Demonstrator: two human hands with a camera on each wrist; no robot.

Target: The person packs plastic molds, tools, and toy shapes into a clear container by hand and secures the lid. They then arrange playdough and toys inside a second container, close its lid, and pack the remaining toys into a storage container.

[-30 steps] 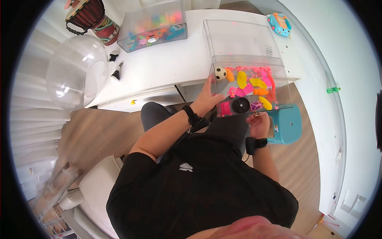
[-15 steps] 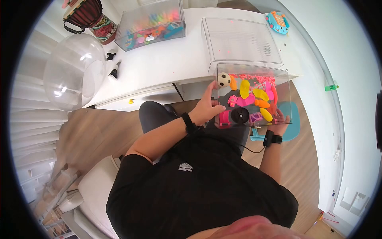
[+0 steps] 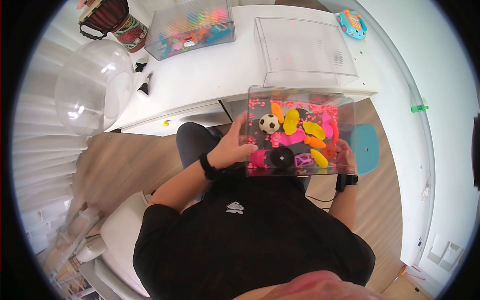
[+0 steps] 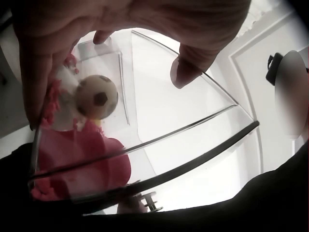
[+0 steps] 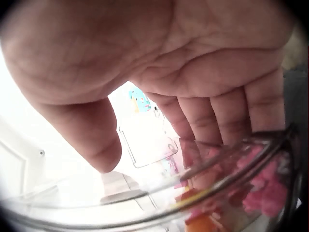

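Both hands hold a clear plastic box full of toys in front of the torso, over the lap. At its left side is the left hand; in the left wrist view the thumb and the other fingers spread apart along the clear wall. The right hand supports the right near corner, its fingers partly seen through the plastic. Inside lie a small soccer ball, yellow shapes, a pink cup-like piece, a black round piece and many pink bits.
A clear plastic casing lies on the white desk beyond the box. Further left stand a second toy-filled clear box, a drum and a transparent globe. A toy phone is at back right, a teal stool below.
The box has come away from the casing and desk edge, toward the body and slightly left. The right hand has shifted from the near edge to the right corner; the left moved with the box.
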